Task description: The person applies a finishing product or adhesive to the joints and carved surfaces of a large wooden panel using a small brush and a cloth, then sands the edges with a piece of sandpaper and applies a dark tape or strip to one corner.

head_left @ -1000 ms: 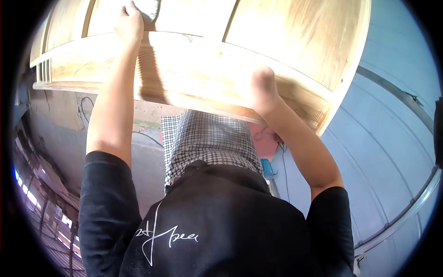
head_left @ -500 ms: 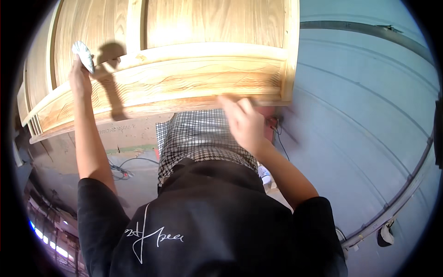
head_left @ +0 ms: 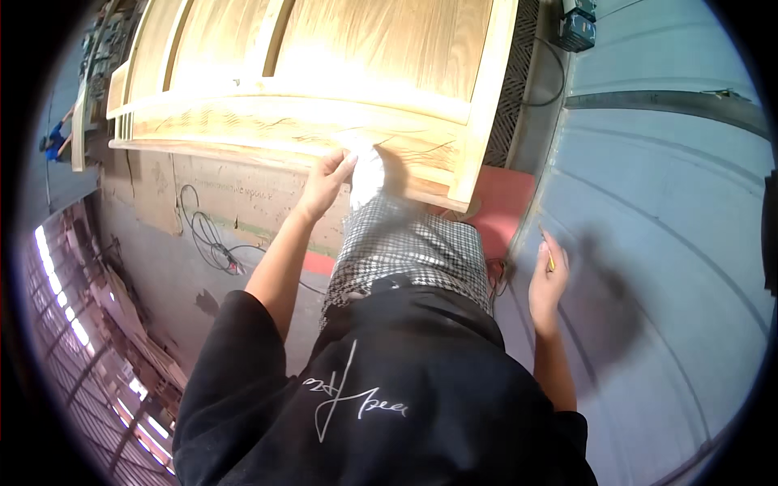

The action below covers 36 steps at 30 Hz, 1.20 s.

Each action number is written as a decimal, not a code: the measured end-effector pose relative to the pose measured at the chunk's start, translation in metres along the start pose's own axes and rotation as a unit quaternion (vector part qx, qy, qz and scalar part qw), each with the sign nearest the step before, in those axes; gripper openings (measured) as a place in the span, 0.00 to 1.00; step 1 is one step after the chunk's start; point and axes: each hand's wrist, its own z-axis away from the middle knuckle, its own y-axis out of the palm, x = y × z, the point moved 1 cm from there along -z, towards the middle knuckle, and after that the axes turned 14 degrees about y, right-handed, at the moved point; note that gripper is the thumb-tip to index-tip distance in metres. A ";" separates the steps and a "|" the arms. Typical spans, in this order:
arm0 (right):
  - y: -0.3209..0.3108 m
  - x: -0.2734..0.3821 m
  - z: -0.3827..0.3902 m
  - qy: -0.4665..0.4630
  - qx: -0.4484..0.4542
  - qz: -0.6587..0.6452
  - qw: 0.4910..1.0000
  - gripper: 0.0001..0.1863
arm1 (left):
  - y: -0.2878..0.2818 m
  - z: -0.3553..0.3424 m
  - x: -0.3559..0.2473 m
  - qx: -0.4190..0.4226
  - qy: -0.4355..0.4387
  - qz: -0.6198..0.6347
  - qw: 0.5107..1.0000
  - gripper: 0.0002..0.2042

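Observation:
My left hand [head_left: 328,182] is shut on a white cloth pad [head_left: 366,174] at the lower edge of the pale wooden panel piece [head_left: 373,44], which has raised framing and wavy lines along its front rail. My right hand [head_left: 551,275] is down at my right side, closed on a thin yellow pencil-like tool [head_left: 550,259], clear of the wood. Black-and-white checked cloth [head_left: 413,251] covers my lap below the rail, just under the pad.
A person in blue [head_left: 55,144] is at the far left beside another board [head_left: 79,130]. Coiled black cables [head_left: 207,239] and a red mat [head_left: 502,206] lie beneath the wooden piece. Dark cases [head_left: 577,28] stand at top right, above the blue-grey floor [head_left: 664,202].
My left hand has moved right and down along the rail with the pad. My right hand has left the rail for my right side. The view has shifted too.

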 end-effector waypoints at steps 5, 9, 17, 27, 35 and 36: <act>-0.014 -0.008 -0.032 -0.013 0.036 0.010 0.999 0.14 | -0.014 0.004 0.009 -0.127 0.014 0.042 0.991 0.12; 0.013 0.042 -0.047 -0.010 0.081 -0.028 0.996 0.14 | -0.045 0.013 0.001 -0.189 0.019 0.023 0.981 0.11; 0.072 0.147 -0.047 -0.024 0.224 -0.158 0.962 0.15 | -0.092 0.086 0.004 -0.202 -0.005 -0.008 0.979 0.13; 0.059 0.272 -0.074 -0.030 0.320 -0.119 0.940 0.14 | -0.126 0.150 -0.044 -0.255 -0.060 -0.018 0.965 0.11; 0.082 0.312 -0.177 -0.024 0.340 -0.119 0.933 0.14 | -0.080 0.081 -0.101 -0.483 0.041 0.082 0.871 0.12; 0.086 0.317 -0.195 -0.027 0.334 -0.116 0.935 0.14 | -0.077 0.064 -0.102 -0.498 0.070 0.098 0.859 0.12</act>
